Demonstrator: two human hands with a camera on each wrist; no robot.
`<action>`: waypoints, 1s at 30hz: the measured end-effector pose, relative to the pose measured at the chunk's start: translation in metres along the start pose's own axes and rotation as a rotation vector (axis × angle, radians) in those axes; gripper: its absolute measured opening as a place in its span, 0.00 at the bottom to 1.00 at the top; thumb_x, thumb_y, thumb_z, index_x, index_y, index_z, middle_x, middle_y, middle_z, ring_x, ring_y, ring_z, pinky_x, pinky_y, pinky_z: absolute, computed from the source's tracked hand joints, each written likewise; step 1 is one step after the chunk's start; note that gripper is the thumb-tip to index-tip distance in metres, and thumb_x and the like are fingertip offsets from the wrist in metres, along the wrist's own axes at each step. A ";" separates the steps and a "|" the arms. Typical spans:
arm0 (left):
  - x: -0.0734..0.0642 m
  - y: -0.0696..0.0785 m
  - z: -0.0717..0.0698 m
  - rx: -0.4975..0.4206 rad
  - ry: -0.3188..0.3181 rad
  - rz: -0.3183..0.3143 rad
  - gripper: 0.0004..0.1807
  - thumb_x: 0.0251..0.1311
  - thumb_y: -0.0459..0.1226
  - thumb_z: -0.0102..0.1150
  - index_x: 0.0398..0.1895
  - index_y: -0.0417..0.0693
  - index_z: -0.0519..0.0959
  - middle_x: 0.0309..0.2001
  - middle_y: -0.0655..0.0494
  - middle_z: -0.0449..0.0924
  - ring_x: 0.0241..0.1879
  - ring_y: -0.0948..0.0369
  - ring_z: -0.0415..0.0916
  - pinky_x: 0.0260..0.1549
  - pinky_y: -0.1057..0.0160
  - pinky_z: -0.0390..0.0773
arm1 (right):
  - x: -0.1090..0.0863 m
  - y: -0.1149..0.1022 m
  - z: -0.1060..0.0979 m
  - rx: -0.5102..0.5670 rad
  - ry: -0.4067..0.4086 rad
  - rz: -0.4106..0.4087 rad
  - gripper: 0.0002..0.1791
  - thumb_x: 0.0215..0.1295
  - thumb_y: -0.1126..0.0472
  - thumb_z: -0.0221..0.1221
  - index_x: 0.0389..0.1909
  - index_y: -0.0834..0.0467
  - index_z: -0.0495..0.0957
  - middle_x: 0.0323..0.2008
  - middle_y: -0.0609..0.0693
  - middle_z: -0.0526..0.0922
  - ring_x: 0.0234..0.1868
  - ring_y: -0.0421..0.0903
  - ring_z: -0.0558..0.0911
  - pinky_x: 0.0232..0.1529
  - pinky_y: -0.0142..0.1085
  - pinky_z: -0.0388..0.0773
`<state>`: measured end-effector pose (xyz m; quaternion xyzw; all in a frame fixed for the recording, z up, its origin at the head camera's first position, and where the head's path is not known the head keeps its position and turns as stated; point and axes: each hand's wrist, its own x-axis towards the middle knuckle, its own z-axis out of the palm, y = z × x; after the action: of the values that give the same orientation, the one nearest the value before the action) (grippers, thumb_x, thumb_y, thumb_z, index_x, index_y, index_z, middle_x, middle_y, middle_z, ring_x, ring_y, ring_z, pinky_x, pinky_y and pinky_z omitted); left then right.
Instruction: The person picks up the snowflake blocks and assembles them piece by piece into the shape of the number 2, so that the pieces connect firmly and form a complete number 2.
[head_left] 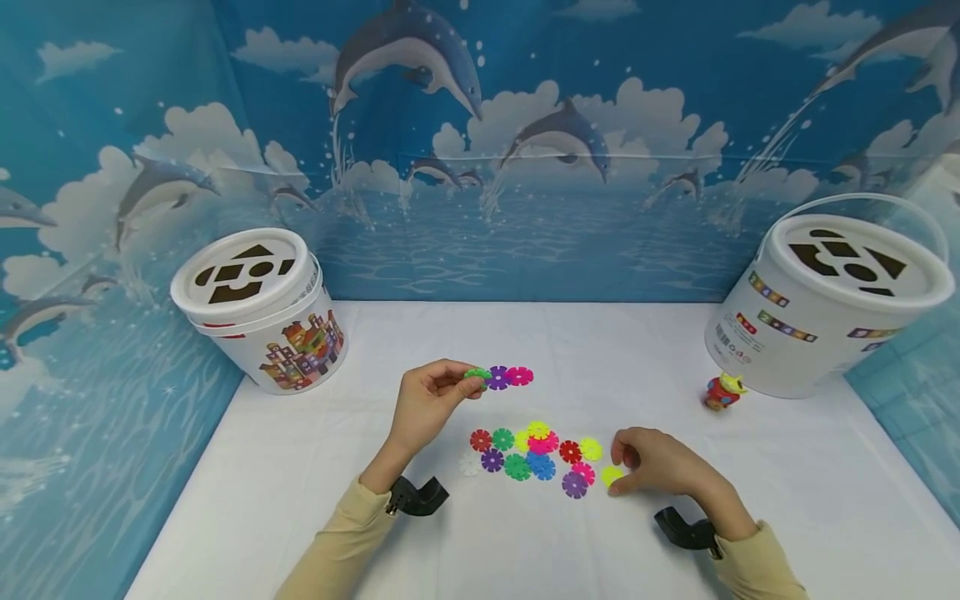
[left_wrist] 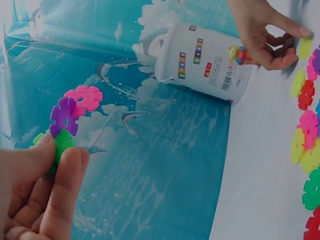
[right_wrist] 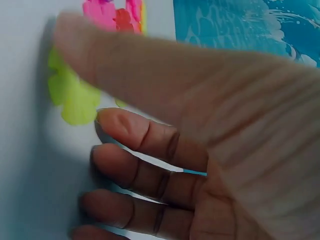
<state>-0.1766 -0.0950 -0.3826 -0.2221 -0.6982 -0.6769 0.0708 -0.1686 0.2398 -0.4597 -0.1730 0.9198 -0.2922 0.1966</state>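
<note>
My left hand [head_left: 429,404] is raised over the table and pinches a green snowflake building disc [left_wrist: 64,145] between thumb and fingers. Linked to it in a row are a purple disc [head_left: 498,377] and a pink disc [head_left: 519,377]. My right hand [head_left: 663,461] is down at the table, its thumb and index finger at opposite edges of a yellow disc [head_left: 611,476]. The thumb covers part of that disc in the right wrist view. Between the hands lie several loose discs, among them a red disc [head_left: 481,440], a blue disc [head_left: 541,466] and a lilac disc [head_left: 575,485].
A white lidded bucket [head_left: 262,317] stands at the back left, and another white bucket [head_left: 810,325] with a raised handle at the back right. Near the latter stands a small red and yellow figurine [head_left: 723,392]. A dolphin-printed cloth [head_left: 510,242] hangs behind the white table.
</note>
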 end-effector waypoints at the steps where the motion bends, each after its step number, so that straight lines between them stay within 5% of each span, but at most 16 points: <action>1: 0.001 0.001 0.000 -0.004 -0.002 -0.001 0.05 0.57 0.23 0.60 0.36 0.26 0.79 0.32 0.38 0.82 0.31 0.43 0.81 0.37 0.57 0.81 | 0.001 0.000 0.000 -0.002 0.001 -0.011 0.21 0.42 0.53 0.75 0.28 0.55 0.72 0.23 0.47 0.69 0.27 0.44 0.68 0.25 0.35 0.65; 12: 0.002 0.009 0.000 -0.028 -0.020 -0.014 0.05 0.57 0.21 0.59 0.36 0.24 0.78 0.32 0.36 0.82 0.30 0.47 0.82 0.34 0.57 0.82 | 0.003 0.003 -0.001 0.069 -0.028 -0.063 0.19 0.48 0.57 0.73 0.29 0.56 0.70 0.21 0.45 0.68 0.24 0.43 0.69 0.24 0.32 0.64; 15: 0.002 0.000 -0.002 -0.055 -0.025 -0.011 0.06 0.57 0.20 0.58 0.37 0.24 0.77 0.33 0.35 0.82 0.31 0.43 0.82 0.33 0.56 0.82 | 0.003 0.003 -0.005 0.097 -0.032 -0.089 0.17 0.51 0.57 0.71 0.30 0.57 0.71 0.21 0.44 0.68 0.24 0.41 0.70 0.24 0.31 0.66; 24: 0.000 -0.016 -0.005 -0.130 -0.044 -0.022 0.07 0.60 0.25 0.59 0.39 0.28 0.77 0.34 0.38 0.82 0.33 0.47 0.83 0.34 0.54 0.82 | 0.003 -0.030 -0.023 0.443 0.162 -0.164 0.17 0.58 0.62 0.66 0.43 0.66 0.73 0.26 0.57 0.75 0.23 0.54 0.78 0.27 0.36 0.80; 30: -0.001 -0.015 -0.004 -0.141 -0.059 -0.022 0.07 0.60 0.27 0.60 0.38 0.29 0.77 0.33 0.38 0.81 0.32 0.41 0.81 0.37 0.54 0.81 | 0.005 -0.059 -0.030 0.595 0.255 -0.239 0.15 0.60 0.65 0.64 0.44 0.67 0.73 0.29 0.62 0.76 0.25 0.50 0.79 0.29 0.36 0.81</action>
<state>-0.1827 -0.0991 -0.3960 -0.2386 -0.6530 -0.7183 0.0270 -0.1754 0.2065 -0.4030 -0.1766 0.7846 -0.5880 0.0862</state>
